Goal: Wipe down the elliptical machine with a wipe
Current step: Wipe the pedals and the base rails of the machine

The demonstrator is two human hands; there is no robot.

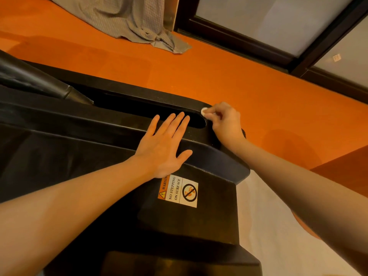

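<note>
We look down on a black elliptical machine (99, 148), its matte plastic housing smooth and rounded, with a long oval slot near the top edge. It stands on orange carpet (229, 76), where a crumpled grey checked cloth (129, 18) lies near a dark-framed glass door (278, 22). Our left hand (161, 148) rests flat on the housing, fingers straight and slightly spread, tips reaching the slot. Our right hand (225, 122) curls at the slot's rounded end, fingers pinching a small white wipe (204, 112) against the housing. Below the left hand sits a rectangular warning sticker (179, 191) reading "No stepping on surface".
</note>
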